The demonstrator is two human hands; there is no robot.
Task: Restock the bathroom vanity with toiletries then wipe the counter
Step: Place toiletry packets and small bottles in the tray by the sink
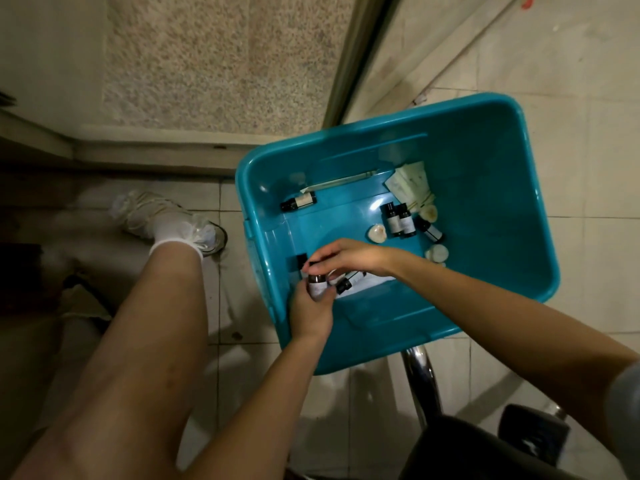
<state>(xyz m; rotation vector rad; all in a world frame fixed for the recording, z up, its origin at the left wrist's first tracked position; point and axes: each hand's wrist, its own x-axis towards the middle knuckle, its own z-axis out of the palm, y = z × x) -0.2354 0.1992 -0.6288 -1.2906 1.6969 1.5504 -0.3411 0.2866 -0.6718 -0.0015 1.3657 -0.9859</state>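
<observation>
- Left hand (309,308): fingers wrapped around a small brown bottle (317,285) with a white paper label, held upright over the near-left corner of the tub.
- Right hand (349,255): curled over the top of that bottle, fingertips bunched at its cap. Cannot tell if it actually grips the cap; the contact is hidden by the fingers.
- Just right of the left hand, under the right wrist: another small dark-capped bottle (348,282) lying on its side on a white sheet (367,285).
- Just left of the right fingertips: a black rectangular item (300,261) against the tub wall, type unclear.
- Tub (519,188): teal moulded plastic, glossy, rectangular with rounded corners and a rolled rim.
- Beyond the right hand, far side of tub floor:
  - one labelled dark bottle lying flat (298,201) beside a long thin white packet (341,181)
  - a pair of dark bottles (398,220) with white labels, touching side by side
  - a single dark bottle (429,229) just right of the pair
  - flat cream sachets (410,183), stacked loosely at the far wall
  - three round pale soap-like discs (376,233), spread around the bottles
- Left of both hands, outside the tub: bare leg (145,341), white sock, pale sneaker (162,214) under a clear plastic cover, on pale glazed floor tiles (588,161).
- Far left beyond the hands: rough speckled stone slab (221,60).
- Below the right forearm: chrome tube frame (420,379) and black padded seat (460,448).
</observation>
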